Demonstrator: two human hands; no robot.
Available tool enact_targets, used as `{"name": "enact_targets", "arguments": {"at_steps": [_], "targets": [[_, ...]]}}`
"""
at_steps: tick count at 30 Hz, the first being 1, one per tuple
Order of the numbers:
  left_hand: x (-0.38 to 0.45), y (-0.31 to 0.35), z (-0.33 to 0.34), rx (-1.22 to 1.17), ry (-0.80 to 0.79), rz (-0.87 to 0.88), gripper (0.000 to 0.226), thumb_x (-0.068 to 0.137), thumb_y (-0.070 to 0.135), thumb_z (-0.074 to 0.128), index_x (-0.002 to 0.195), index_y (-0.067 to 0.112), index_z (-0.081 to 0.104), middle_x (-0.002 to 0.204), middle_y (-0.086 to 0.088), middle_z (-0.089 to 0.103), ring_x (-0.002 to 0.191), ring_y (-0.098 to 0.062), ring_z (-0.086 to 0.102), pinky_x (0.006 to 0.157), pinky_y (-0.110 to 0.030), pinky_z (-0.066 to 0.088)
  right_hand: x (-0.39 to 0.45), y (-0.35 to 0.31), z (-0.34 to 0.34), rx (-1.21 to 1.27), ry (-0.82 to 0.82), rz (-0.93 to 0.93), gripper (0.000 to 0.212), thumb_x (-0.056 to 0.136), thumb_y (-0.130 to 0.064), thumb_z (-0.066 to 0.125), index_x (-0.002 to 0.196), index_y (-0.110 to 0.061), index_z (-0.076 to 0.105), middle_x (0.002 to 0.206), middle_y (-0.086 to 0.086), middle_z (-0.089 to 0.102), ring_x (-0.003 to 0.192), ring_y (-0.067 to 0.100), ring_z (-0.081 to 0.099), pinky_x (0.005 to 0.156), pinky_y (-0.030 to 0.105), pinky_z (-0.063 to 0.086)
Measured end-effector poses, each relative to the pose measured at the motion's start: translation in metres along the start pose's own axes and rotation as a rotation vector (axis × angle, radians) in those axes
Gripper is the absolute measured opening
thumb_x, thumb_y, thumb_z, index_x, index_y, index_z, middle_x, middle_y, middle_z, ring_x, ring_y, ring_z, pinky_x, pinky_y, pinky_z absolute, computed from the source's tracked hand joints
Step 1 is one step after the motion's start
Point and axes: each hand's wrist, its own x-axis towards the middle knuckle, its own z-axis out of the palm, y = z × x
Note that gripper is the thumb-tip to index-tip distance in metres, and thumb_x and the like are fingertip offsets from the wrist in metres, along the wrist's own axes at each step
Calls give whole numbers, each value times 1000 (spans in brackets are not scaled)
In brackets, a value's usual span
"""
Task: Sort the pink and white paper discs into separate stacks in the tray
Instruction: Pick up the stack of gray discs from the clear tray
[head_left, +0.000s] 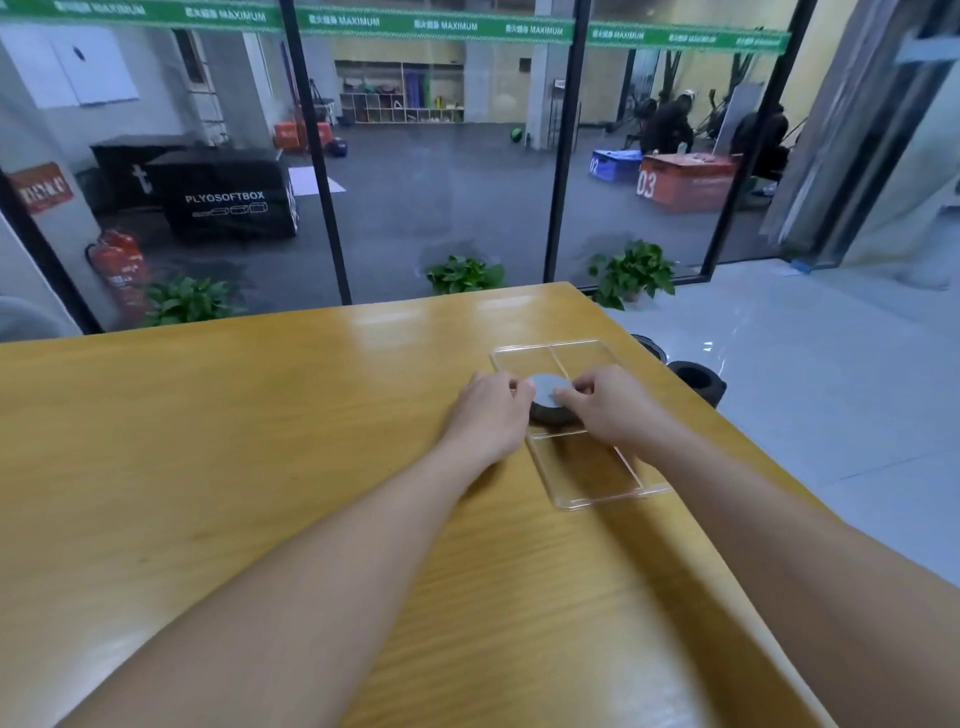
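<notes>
A clear plastic tray (587, 483) with several compartments lies on the wooden table at the right. In its middle stands a stack of paper discs (548, 395) whose top disc looks pale grey-white; the stack's side is in dark shadow. My left hand (491, 413) pinches the stack's left edge with curled fingers. From the right, my right hand (608, 402) holds the stack, thumb lying on the top disc. No pink disc shows clearly.
The yellow wooden table (260, 467) spreads wide to the left. Its right edge runs close beside the tray. Two dark round objects (696, 382) sit past that edge. A glass wall and potted plants (631, 270) stand beyond the table's far edge.
</notes>
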Motion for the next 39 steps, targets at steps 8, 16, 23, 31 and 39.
{"name": "enact_targets", "arguments": {"at_steps": [8,16,23,31,39], "targets": [[5,-1,10,55,-12,-19,34,108,51,50,105,26,73,121,-6,57,119,-31,54,104,-50,51,9,-8,-16,43,-116,112,41,92,-47,85,95,-7,80,77,4,58,72,23,52,67,34,38],[10,-15,1,-141,-107,-38,51,98,54,68,142,28,66,142,1,62,131,-23,59,115,-48,50,3,-11,-14,296,-187,139,38,86,-23,95,114,-12,71,107,12,81,93,24,80,91,41,65],[-40,-20,-50,-552,-175,33,15,101,30,79,111,19,79,99,8,78,85,-5,67,72,-21,48,-56,-30,-16,560,-175,-77,40,90,-17,92,122,-18,68,102,7,86,104,28,81,106,48,58],[-174,-108,-134,-522,-32,36,20,94,23,88,111,26,80,98,-10,76,78,-13,64,74,-32,47,-142,-94,75,239,-81,-485,21,97,-35,83,118,-34,81,105,-20,75,92,5,62,79,16,45],[-245,-169,-176,-354,161,1,23,94,18,88,111,31,80,113,6,65,76,-10,63,79,-32,56,-174,-148,144,173,-150,-664,17,101,-34,78,118,-31,75,76,-11,55,69,5,52,64,20,36]]}}
